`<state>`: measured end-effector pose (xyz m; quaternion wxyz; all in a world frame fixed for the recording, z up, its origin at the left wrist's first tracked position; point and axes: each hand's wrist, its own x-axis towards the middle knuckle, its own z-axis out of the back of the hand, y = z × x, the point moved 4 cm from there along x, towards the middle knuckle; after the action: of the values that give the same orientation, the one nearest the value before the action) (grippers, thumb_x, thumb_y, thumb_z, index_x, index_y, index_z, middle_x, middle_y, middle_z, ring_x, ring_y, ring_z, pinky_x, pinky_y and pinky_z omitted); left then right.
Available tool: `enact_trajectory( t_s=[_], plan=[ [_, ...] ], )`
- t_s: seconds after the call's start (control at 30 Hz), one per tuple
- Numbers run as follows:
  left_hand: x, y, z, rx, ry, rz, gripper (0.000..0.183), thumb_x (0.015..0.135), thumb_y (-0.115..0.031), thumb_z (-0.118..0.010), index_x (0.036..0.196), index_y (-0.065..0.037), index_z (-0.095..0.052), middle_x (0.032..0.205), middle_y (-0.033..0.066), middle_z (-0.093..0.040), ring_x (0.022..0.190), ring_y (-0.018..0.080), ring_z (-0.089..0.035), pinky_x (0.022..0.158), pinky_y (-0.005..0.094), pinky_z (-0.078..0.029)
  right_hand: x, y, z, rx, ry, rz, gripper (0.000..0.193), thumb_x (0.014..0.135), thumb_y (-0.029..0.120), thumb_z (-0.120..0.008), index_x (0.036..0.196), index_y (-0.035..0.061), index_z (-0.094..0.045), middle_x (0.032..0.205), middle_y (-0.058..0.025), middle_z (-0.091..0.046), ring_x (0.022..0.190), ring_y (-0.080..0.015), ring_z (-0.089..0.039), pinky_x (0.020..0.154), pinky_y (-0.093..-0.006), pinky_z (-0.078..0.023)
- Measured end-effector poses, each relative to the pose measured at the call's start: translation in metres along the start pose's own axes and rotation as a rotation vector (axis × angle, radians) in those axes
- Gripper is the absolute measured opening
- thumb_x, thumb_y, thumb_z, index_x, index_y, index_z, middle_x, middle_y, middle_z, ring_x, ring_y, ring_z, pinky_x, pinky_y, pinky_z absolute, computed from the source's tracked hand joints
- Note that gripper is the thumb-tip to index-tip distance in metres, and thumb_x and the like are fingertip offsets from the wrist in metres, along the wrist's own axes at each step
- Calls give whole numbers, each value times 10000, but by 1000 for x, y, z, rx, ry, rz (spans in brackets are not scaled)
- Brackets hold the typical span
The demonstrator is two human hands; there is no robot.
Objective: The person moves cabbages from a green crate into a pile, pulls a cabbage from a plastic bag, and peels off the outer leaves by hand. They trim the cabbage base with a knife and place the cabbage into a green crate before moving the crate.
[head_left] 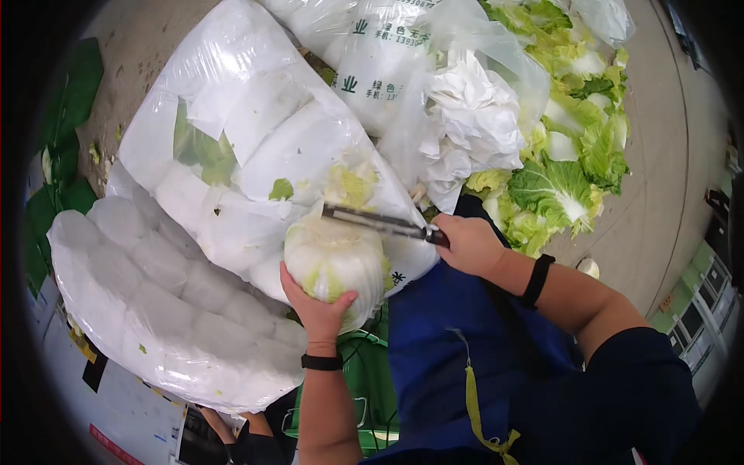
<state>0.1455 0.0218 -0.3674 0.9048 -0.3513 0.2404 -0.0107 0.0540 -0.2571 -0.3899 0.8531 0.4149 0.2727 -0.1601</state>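
Observation:
A pale napa cabbage (337, 260), its base end turned away from me, is steadied from below by my left hand (316, 306), with thumb and fingers spread round its near end. In my right hand (469, 246) is the dark handle of a knife (376, 222). The blade reaches left across the far end of the cabbage, at its base; I cannot tell how deep it sits. Behind the cabbage lies a big clear plastic bag (263, 101) packed with white-wrapped pieces, with leaf scraps (353, 184) on top.
Loose cabbage leaves (570, 147) heap at the far right beside crumpled white paper (477, 108). Another packed plastic bag (170, 302) stands at left. A green crate (368, 380) is below my left hand. Another person's hands (232, 425) show at the lower left.

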Motion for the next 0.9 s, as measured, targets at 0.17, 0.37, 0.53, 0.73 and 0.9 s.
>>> enact_trajectory(
  t_s=[0.17,0.37,0.53,0.73,0.9],
  plan=[
    [5,9,-3,-51,32,1,1301,401,-465,-865,1382,41,-176,1364,206,-289,1252,339,-309,1047,419,-261,12,37,-19,-110,86,185,233,721,135,-603,925,67,-514,769,-118,-588,703,-315,-612,585,-418,-485],
    [7,-6,-8,107,-22,-70,1248,435,-429,-855,1369,63,-189,1345,243,-309,1247,372,-308,1041,437,-259,30,24,-36,-135,80,136,214,743,125,-574,942,72,-515,766,-118,-600,695,-314,-622,585,-419,-492],
    [-1,-19,-19,158,-109,0,1201,462,-407,-847,1364,59,-204,1339,256,-314,1241,397,-307,1038,451,-259,54,45,-25,-160,105,89,169,791,137,-522,946,69,-515,789,-139,-623,714,-316,-633,598,-426,-492],
    [6,-10,-6,213,-85,3,1203,457,-406,-849,1365,52,-207,1343,241,-320,1247,373,-315,1050,424,-259,58,44,-17,-56,212,88,178,768,147,-541,923,60,-538,771,-171,-627,731,-323,-632,612,-427,-491],
    [19,22,8,-120,48,-12,1243,448,-511,-833,1367,48,-210,1325,203,-347,1232,322,-351,1038,401,-285,55,50,-21,436,590,-162,232,722,178,-599,896,42,-526,743,-190,-607,668,-348,-609,602,-442,-471]
  ],
)
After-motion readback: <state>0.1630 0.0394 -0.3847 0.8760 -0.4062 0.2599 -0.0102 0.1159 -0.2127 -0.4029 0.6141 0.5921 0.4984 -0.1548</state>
